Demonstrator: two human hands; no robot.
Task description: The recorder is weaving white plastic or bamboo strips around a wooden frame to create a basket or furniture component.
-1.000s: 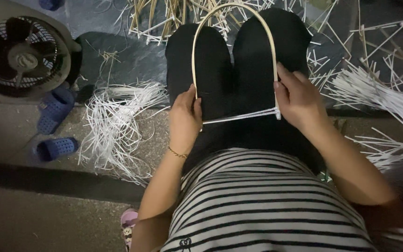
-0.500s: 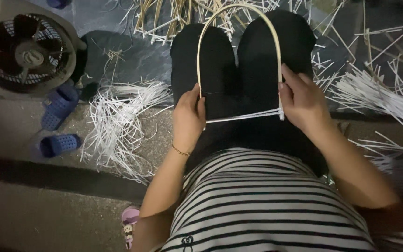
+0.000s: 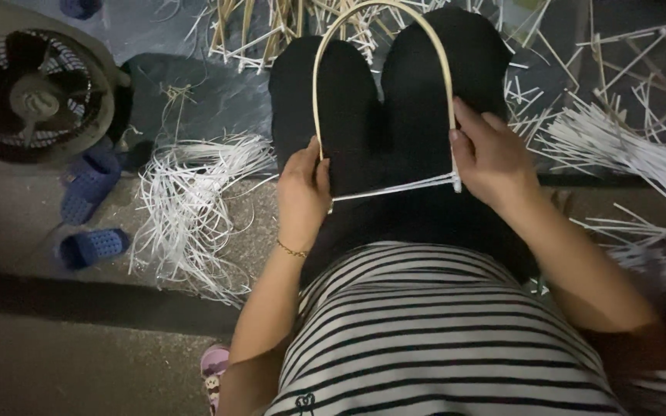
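A thin pale cane strip (image 3: pixel 379 8) is bent into a tall arch over my lap, which is covered by black trousers (image 3: pixel 395 115). My left hand (image 3: pixel 302 192) pinches the arch's left foot. My right hand (image 3: pixel 495 158) grips the right foot. A white strand (image 3: pixel 395 187) runs taut between the two ends, just above my striped shirt (image 3: pixel 433 331).
A heap of white strips (image 3: pixel 190 204) lies on the floor at my left, and more white strips (image 3: pixel 626 158) lie at my right. Loose cane sticks (image 3: pixel 264 31) are scattered ahead. A floor fan (image 3: pixel 32 92) and blue slippers (image 3: pixel 90 212) sit at the far left.
The view has shifted slightly. Both hands keep their hold on the arch's ends, and the arch stays over my lap.
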